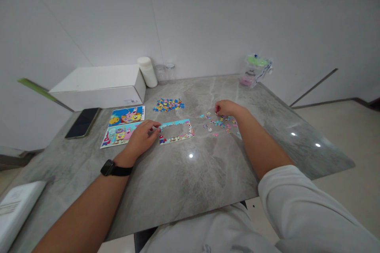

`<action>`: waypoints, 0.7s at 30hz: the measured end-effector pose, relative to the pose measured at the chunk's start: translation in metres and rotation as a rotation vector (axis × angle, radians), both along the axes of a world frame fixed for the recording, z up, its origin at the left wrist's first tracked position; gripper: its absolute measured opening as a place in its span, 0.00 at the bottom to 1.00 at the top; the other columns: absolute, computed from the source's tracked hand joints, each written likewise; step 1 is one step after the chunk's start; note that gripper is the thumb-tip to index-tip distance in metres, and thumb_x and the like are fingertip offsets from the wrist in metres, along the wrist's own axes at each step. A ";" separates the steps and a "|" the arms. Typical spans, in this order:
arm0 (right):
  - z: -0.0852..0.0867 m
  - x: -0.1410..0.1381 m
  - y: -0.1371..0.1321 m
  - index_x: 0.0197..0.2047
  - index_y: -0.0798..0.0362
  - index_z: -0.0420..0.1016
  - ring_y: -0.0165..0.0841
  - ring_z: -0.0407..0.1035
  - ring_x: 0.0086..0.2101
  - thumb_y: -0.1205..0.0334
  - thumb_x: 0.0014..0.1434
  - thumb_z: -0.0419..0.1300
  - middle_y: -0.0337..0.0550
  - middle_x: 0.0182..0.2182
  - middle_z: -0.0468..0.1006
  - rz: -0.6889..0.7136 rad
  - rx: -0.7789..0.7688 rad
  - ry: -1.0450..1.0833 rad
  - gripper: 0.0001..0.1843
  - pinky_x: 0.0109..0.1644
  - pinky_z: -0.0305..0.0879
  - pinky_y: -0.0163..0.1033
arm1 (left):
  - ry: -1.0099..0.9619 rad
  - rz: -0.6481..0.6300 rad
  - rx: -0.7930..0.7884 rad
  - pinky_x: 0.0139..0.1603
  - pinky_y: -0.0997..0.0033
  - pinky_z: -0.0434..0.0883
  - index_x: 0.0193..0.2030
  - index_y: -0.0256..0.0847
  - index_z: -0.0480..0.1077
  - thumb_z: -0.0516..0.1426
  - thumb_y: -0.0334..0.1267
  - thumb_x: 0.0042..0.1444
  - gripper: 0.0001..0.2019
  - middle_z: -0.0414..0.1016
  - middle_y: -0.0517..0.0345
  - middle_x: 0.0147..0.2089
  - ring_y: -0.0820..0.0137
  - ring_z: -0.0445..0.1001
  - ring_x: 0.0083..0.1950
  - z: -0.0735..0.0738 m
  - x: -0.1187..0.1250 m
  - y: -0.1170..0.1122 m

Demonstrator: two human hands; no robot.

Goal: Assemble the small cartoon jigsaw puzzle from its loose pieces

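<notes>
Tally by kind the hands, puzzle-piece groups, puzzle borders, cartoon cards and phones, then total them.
Hands: 2, left hand and right hand
Puzzle-piece groups: 2, farther group and nearer group
Puzzle border: 1
Cartoon cards: 2, upper card and lower card
Phone: 1
Total: 8

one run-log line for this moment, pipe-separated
left hand: at left edge of puzzle border | right hand: at loose pieces, grip unclear | border: tabletop showing through middle | blue-yellow pieces: piled beyond border
</notes>
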State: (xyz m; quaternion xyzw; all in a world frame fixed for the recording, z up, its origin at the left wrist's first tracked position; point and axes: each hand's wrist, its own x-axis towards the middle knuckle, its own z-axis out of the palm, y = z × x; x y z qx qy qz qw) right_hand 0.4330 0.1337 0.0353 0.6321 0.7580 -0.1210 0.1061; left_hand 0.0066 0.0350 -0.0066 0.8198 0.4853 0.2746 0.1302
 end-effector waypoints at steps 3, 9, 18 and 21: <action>0.006 -0.002 -0.002 0.45 0.52 0.84 0.36 0.78 0.43 0.67 0.58 0.67 0.46 0.44 0.87 -0.009 0.006 0.049 0.11 0.44 0.67 0.35 | -0.013 0.002 -0.008 0.50 0.59 0.74 0.51 0.44 0.75 0.54 0.44 0.69 0.12 0.78 0.51 0.47 0.61 0.76 0.45 0.001 0.001 -0.001; 0.052 -0.035 -0.024 0.44 0.52 0.81 0.35 0.75 0.38 0.57 0.63 0.63 0.44 0.38 0.83 0.089 0.221 0.661 0.10 0.43 0.69 0.37 | -0.038 0.009 0.003 0.51 0.57 0.73 0.50 0.43 0.75 0.55 0.42 0.67 0.10 0.77 0.51 0.47 0.61 0.75 0.46 0.000 0.002 -0.002; 0.045 -0.152 -0.029 0.49 0.50 0.77 0.34 0.73 0.39 0.56 0.62 0.62 0.42 0.40 0.81 0.163 0.266 1.159 0.13 0.45 0.70 0.39 | -0.145 0.038 0.017 0.50 0.58 0.73 0.47 0.43 0.75 0.57 0.40 0.67 0.07 0.77 0.52 0.44 0.62 0.75 0.45 0.003 0.006 -0.005; 0.011 -0.186 -0.035 0.51 0.48 0.75 0.34 0.74 0.39 0.56 0.64 0.60 0.41 0.40 0.80 0.122 0.253 1.221 0.13 0.47 0.71 0.40 | -0.206 0.058 0.011 0.50 0.59 0.73 0.44 0.43 0.75 0.55 0.42 0.69 0.08 0.78 0.53 0.42 0.63 0.75 0.43 0.005 0.008 -0.006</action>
